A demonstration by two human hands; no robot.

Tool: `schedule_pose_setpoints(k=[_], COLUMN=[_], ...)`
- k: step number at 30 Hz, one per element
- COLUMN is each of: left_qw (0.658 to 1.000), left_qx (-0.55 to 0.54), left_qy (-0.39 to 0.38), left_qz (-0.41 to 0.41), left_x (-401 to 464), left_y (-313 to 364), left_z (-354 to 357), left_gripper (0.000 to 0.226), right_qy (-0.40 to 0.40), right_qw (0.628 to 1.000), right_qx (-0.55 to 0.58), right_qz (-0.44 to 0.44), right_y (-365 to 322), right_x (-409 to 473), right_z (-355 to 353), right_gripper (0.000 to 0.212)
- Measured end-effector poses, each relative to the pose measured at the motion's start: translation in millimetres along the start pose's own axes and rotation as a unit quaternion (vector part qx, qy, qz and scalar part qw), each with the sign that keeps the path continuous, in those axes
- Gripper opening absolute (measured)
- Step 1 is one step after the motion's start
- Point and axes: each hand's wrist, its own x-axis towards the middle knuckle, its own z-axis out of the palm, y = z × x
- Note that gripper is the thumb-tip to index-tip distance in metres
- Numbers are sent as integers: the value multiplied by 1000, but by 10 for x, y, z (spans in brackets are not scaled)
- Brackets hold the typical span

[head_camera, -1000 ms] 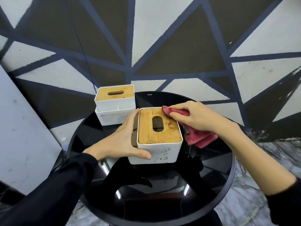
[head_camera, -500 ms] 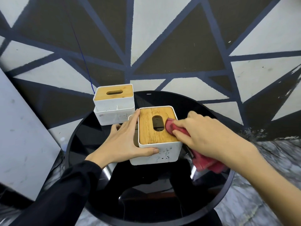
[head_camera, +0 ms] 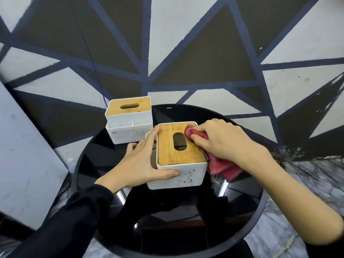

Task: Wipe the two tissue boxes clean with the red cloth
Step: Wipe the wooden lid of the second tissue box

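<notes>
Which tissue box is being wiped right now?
The nearer tissue box, mid-table: the right hand presses the red cloth on its wooden lid while the left hand steadies it. The far tissue box is untouched.

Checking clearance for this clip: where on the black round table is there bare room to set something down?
Free: the near half of the table, between the near tissue box and the front rim, and the far-right arc behind the right hand. Crowded: far left, where the far tissue box, left hand and red cloth cluster.
</notes>
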Motion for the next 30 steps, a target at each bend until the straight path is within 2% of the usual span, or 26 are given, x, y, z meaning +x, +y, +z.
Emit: schedule_pose_setpoints(k=[7, 11, 16, 19, 24, 30], left_qw=[1000, 1000, 1000, 1000, 1000, 1000], left_qx=[14, 20, 8, 14, 9, 8], left_qy=[4, 7, 1, 1, -1, 8], left_qz=[7, 13, 21, 23, 22, 15], left_x=[-14, -31, -17, -7, 1, 14], left_y=[56, 91, 52, 38, 35, -28], left_z=[-14, -20, -10, 2, -12, 15], left_gripper=[139, 138, 142, 143, 143, 144], right_qy=[19, -19, -55, -42, -41, -11], right_qw=[999, 999, 998, 999, 999, 1000], right_qx=[26, 47, 32, 11, 19, 21], right_qz=[-4, -18, -18, -9, 3, 11], right_y=[45, 40, -38, -99, -96, 34], right_x=[208, -103, -659, -781, -570, 185], right_z=[68, 11, -112, -116, -116, 13], right_gripper=[39, 34, 38, 37, 38, 42])
